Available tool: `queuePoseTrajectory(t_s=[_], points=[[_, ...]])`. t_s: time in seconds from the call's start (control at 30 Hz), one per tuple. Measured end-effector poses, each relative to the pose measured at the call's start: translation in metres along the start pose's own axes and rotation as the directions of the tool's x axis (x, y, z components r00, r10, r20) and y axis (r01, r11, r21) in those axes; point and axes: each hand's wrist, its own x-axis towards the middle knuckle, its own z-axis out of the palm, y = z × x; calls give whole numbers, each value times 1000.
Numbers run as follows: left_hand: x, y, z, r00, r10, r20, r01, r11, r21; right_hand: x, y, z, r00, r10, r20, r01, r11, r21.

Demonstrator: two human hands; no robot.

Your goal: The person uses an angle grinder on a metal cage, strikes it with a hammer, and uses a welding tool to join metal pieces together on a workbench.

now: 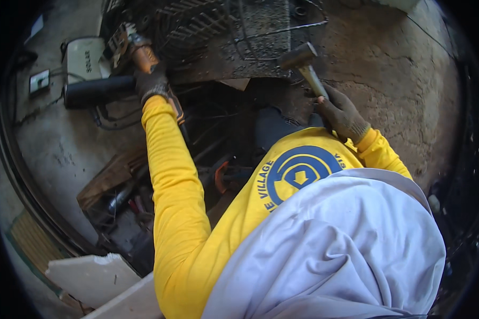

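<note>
We see our left hand (pixel 153 82), gloved, wrapped around an orange-handled tool (pixel 143 56) whose head meets the dark metal grille (pixel 197 24); little free room lies there. Our right hand (pixel 343 114) has its fingers (pixel 330 98) closed round a hammer (pixel 303 64), its head raised just over the grille's edge. Open concrete floor (pixel 64 143) spreads left, where a pale boxy device (pixel 85 56) sits beside a black cylinder (pixel 98 90).

Dim daylight, heavy fisheye, black rim all round.
Light falls from upper right: dirt wall (pixel 399 80) and grey floor (pixel 64 143) lit, centre pit w/ tools in deep shadow. Yellow sleeve (pixel 170 181) oversaturated, white cloth (pixel 335 250) bluish, soft. Straight edges bend nr rim; slight compression smear, no motion blur on hammer (pixel 303 64).
</note>
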Motion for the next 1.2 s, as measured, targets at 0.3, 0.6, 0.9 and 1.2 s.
queuePoseTrajectory(t_s=[0.3,0.6,0.9,1.2], points=[[-14,4,-19,988,73,137,-69,997,-29,-7,-12,58,975,31,-222,34,958,284],[-12,-21,-28,910,282,304,-282,958,-44,11,12,158,883,102,-458,154,859,488],[-6,-29,-27,886,353,299,-345,935,-83,27,-13,172,858,109,-503,181,850,494],[-7,-29,-25,893,332,303,-323,943,-79,18,-8,174,831,175,-528,134,858,496]])
